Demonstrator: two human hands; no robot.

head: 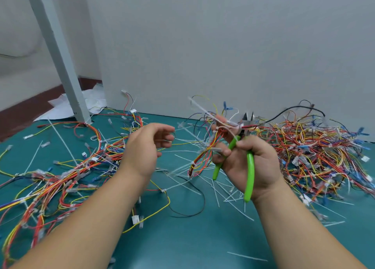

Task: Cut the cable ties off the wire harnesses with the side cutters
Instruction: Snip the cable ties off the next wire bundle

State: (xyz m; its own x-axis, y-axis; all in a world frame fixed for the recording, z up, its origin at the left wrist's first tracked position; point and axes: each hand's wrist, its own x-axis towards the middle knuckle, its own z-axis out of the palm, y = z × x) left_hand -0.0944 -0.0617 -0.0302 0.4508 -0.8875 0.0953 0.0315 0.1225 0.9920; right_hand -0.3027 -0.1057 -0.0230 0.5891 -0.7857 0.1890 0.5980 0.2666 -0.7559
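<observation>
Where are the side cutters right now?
In the head view, right of centre: the right hand grips the side cutters above the mat, blades up beside a small wire bundle, near the right-side wire pile.

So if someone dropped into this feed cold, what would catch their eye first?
Probably the bright green-handled side cutters gripped in the right hand at centre right, jaws open at a small wire harness lifted off the teal mat. Next, the tangled red, yellow and orange wire harnesses heaped by the wall on the right, with another heap sprawling on the left. Pale cut cable ties litter the mat between them.
</observation>
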